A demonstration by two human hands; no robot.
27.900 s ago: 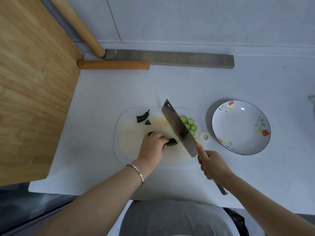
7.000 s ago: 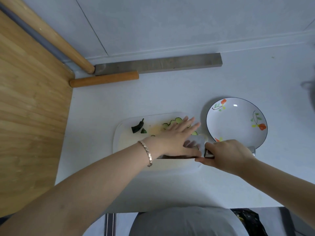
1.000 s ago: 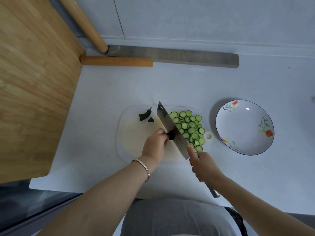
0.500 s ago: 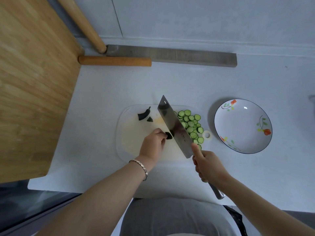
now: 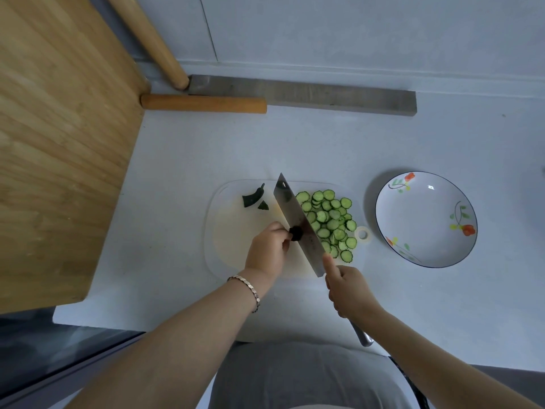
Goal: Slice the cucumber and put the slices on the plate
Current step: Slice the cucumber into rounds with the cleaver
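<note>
A pale cutting board lies on the white counter. My left hand pinches a short dark cucumber stub against the board. My right hand grips the cleaver, its blade resting down on the stub's right side. A heap of green cucumber slices lies right of the blade. Two dark trimmed end pieces sit at the board's far left. The white flowered plate stands to the right of the board and holds nothing.
A large wooden board fills the left side. A wooden rolling pin and a long grey bar lie along the back wall. The counter's front edge runs just below my arms.
The cleaver was lifted half a second ago and has come back down on the stub. The stub in my left hand is very short.
</note>
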